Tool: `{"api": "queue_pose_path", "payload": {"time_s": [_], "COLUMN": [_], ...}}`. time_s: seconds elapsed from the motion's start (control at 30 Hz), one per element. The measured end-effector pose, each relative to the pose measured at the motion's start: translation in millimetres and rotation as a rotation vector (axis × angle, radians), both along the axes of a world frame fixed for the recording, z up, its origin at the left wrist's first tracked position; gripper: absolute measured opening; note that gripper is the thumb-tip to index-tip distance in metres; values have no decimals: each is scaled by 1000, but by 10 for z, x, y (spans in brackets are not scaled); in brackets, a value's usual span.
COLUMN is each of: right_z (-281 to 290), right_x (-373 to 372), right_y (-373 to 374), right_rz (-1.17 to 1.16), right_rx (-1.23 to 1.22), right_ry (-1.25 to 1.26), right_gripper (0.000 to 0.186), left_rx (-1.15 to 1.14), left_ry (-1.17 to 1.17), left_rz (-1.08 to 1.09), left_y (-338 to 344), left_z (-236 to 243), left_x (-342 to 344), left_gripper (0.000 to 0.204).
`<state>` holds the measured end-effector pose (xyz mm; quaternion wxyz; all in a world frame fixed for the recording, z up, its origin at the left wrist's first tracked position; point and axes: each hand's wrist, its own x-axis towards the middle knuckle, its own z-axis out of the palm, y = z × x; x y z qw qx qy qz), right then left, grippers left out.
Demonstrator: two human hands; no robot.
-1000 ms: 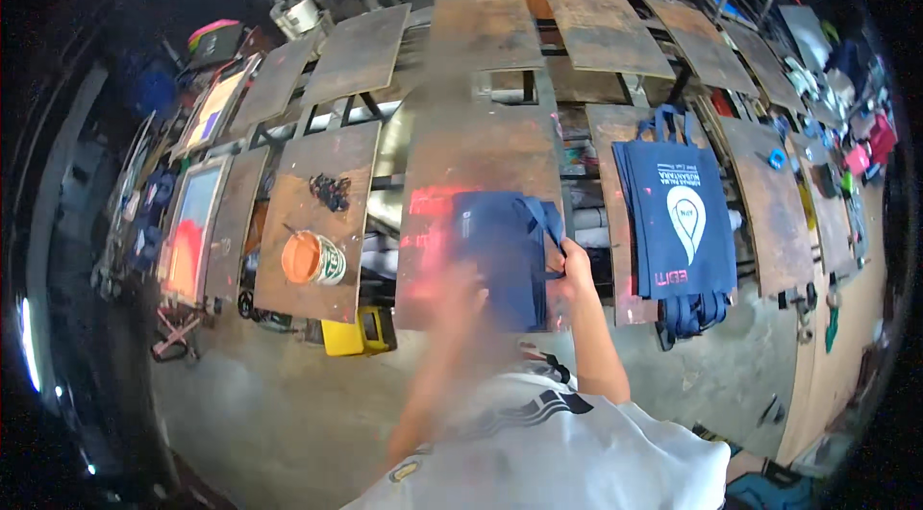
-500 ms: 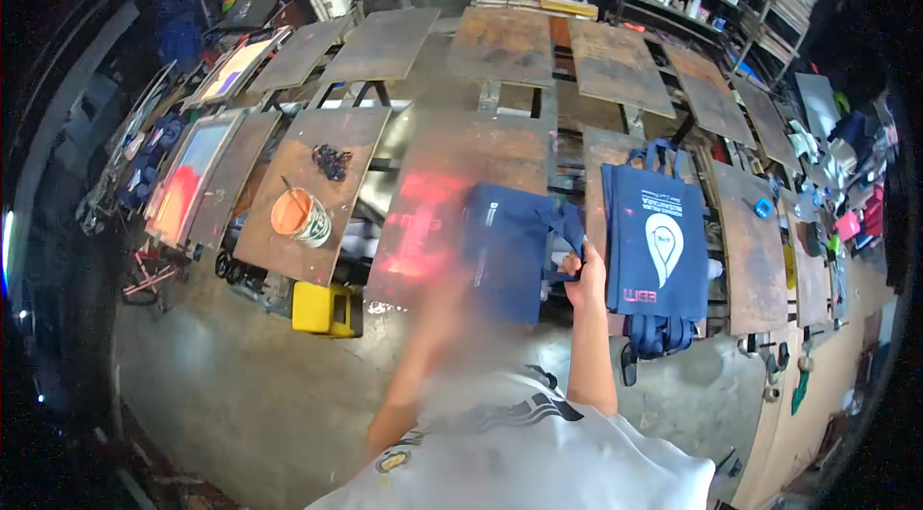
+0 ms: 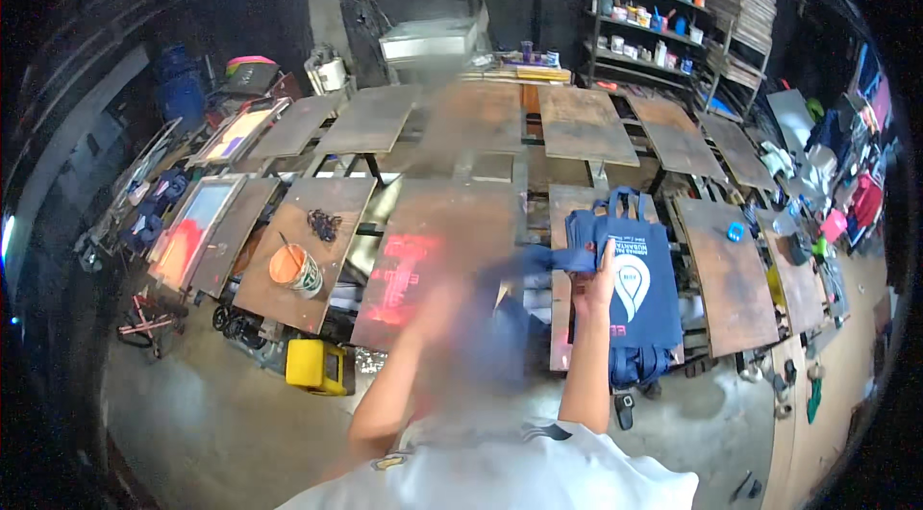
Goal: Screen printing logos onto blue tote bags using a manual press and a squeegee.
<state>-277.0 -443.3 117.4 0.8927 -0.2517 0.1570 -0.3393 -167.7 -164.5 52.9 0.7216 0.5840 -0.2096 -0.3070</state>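
Note:
My right hand (image 3: 594, 287) is closed on a navy blue tote bag (image 3: 505, 332), gripping it near its handles. The bag hangs in the middle, partly smeared, with its strap end raised toward the right. My left hand (image 3: 444, 310) is blurred at the bag's left side, and its fingers cannot be made out. Beside my right hand lies a stack of navy tote bags (image 3: 656, 294) with white and pink printing, handles pointing away. A wooden board (image 3: 370, 303) with red ink marks lies under and beyond my left hand.
An orange paint bucket (image 3: 296, 270) with a stick and a dark tangled bundle (image 3: 323, 224) sit on the left board. A yellow box-like object (image 3: 315, 366) stands below. A blue tape roll (image 3: 735, 232) lies on a right board. Shelves of containers (image 3: 644, 24) stand behind.
The tote bag has come up off the red-marked board, and its handle end has swung right over the printed stack with my right hand. The view has tilted upward.

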Motion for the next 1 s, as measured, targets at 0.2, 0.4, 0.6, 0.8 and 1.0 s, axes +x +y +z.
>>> {"api": "queue_pose_path", "payload": {"time_s": [0.2,0.4,0.6,0.8,1.0], "right_z": [31,-257,-759,-574,-782], "right_x": [294,235,195,13,-384], "right_y": [179,625,883,1609,2492], "right_rz": [161,185,137,413,622], "right_rx": [-295,-688,-867,-738,-706], "right_ry": [6,188,395,286,128], "right_gripper": [53,35,33,60,20], "left_rx": [43,-302,-361,-475,-939], "left_ry": [98,614,232,372,535], "left_rz": [236,103,335,292,181], "left_y": [148,503,849,1855,2793], "left_z": [108,398,462,-34,336], "left_x": [-45,-335,-567,-951,-2246], "left_gripper": [42,48,51,48,50]}}
